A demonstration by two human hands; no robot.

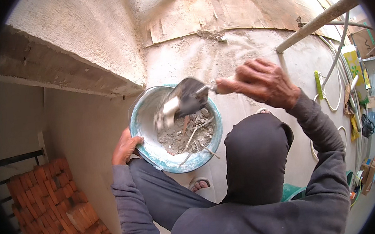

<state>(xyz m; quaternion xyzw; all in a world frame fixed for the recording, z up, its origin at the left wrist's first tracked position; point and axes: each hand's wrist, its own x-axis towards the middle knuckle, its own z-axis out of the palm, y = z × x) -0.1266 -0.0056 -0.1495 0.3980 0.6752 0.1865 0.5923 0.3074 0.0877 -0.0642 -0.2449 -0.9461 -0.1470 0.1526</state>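
Note:
My left hand point(125, 145) grips the rim of a round teal bucket point(148, 141) held against my raised knee. Inside the bucket lies grey rubble with sticks and mortar bits point(188, 135). My right hand point(261, 83) is closed on the handle of a dark trowel point(189, 97), whose blade tilts over the bucket and drops a pale lump of mortar point(167, 112), blurred by motion. My dark sleeves and hood fill the lower middle of the view.
A rough plastered wall point(81, 33) and a ledge rise at left. A stack of red bricks point(50, 205) lies far below left. A metal scaffold pipe point(315, 23), white hoses point(337, 76) and a yellow item sit at right. My sandalled foot point(199, 185) shows below the bucket.

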